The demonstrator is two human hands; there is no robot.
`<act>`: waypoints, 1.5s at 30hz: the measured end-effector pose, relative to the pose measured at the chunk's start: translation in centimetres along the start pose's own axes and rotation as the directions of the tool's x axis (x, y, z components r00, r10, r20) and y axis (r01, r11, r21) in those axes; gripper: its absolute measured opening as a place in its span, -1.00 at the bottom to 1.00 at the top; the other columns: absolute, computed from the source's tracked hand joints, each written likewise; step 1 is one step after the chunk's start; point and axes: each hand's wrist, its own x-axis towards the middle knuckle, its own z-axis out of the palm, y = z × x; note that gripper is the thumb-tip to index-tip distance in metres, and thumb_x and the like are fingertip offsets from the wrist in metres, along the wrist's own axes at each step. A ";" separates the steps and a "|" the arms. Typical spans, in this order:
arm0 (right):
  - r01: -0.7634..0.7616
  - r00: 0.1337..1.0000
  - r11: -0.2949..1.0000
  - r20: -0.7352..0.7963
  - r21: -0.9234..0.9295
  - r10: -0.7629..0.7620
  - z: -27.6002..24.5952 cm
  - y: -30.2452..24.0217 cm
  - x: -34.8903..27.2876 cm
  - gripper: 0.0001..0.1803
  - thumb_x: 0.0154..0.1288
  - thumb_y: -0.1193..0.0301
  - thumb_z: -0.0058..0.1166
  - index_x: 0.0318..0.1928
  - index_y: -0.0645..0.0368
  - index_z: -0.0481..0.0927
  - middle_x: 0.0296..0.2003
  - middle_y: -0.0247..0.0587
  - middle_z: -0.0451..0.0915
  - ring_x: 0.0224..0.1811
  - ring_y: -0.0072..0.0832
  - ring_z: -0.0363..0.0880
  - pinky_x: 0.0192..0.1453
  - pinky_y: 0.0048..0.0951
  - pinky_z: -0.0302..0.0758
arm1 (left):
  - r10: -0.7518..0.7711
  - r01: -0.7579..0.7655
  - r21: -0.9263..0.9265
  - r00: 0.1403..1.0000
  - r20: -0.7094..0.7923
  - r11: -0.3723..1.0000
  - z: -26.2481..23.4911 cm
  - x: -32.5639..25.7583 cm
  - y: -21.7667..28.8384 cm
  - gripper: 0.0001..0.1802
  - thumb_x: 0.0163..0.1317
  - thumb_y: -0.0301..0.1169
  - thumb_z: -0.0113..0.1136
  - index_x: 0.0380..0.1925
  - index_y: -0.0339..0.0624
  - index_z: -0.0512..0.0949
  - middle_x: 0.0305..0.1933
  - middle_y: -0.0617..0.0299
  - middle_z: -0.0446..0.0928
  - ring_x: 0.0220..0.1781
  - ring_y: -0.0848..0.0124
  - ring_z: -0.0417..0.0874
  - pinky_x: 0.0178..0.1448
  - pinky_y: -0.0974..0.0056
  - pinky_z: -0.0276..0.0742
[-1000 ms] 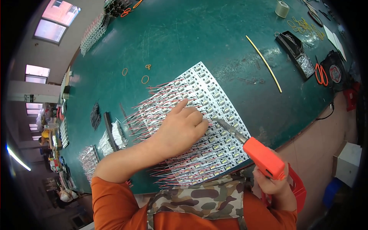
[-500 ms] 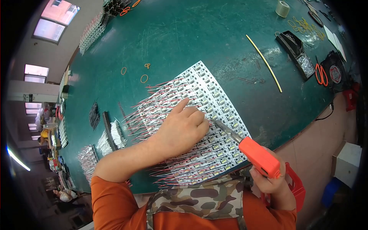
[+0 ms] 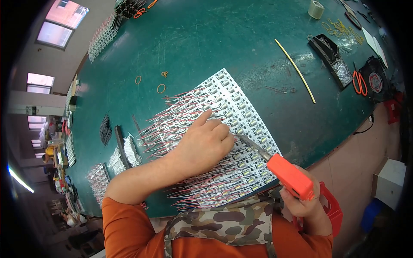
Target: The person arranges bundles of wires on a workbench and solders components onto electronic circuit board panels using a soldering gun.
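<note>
Pressing down on a sheet of small white light strips, the left hand is lying flat on top of it. The pointing finger is sticking out, and the other fingers are curling a little over the strips. The sheet is lying on a big green table, close to the edge nearest the person. Thin red and white wires are sticking out from the left side of the strips.

The right hand is wrapping tight around an orange tool. The tool's thin metal tip is touching the strips, just beside the left hand's fingers.

More bundles of strips and wires are sitting on the table to the left. Three small rubber bands are lying behind the sheet. Farther back on the right, a long thin yellow stick is lying, well apart from the hands. A black tray is sitting beside it, and orange scissors are lying near the table's right edge. A roll of tape is standing at the far end.
</note>
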 end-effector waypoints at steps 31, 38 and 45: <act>-0.027 0.999 0.999 -0.019 0.046 0.028 -0.9 0.4 -3.9 -0.36 0.09 0.59 0.29 0.20 0.47 0.38 -0.15 0.08 0.67 -0.22 -0.19 0.73 -0.11 -0.30 0.63 | -0.001 -0.001 -0.038 0.999 -0.046 0.999 0.5 -1.0 1.7 -0.74 0.11 -0.43 0.18 -0.17 -0.13 0.63 -0.22 0.18 0.52 -0.05 0.20 0.62 0.32 -0.11 0.47; -0.013 1.000 1.000 -0.022 -0.006 0.012 -0.6 -0.1 -3.0 -0.36 0.07 0.61 0.29 0.19 0.48 0.39 -0.16 0.12 0.68 -0.21 -0.13 0.74 -0.08 -0.28 0.64 | 0.022 -0.022 -0.005 1.000 -0.013 1.000 0.4 -0.8 2.0 -0.73 0.13 -0.40 0.16 -0.14 -0.13 0.62 -0.24 0.18 0.51 -0.03 0.21 0.61 0.34 -0.12 0.44; -0.076 0.993 0.997 -0.095 0.009 0.077 0.4 -1.2 -2.0 -0.61 0.11 0.60 0.16 0.00 0.39 0.56 -0.28 -0.06 0.63 -0.40 -0.39 0.61 -0.22 -0.44 0.54 | 0.026 -0.026 -0.005 1.000 -0.014 1.000 0.4 -0.7 1.9 -0.74 0.13 -0.41 0.16 -0.16 -0.15 0.62 -0.27 0.18 0.50 -0.06 0.21 0.60 0.34 -0.13 0.44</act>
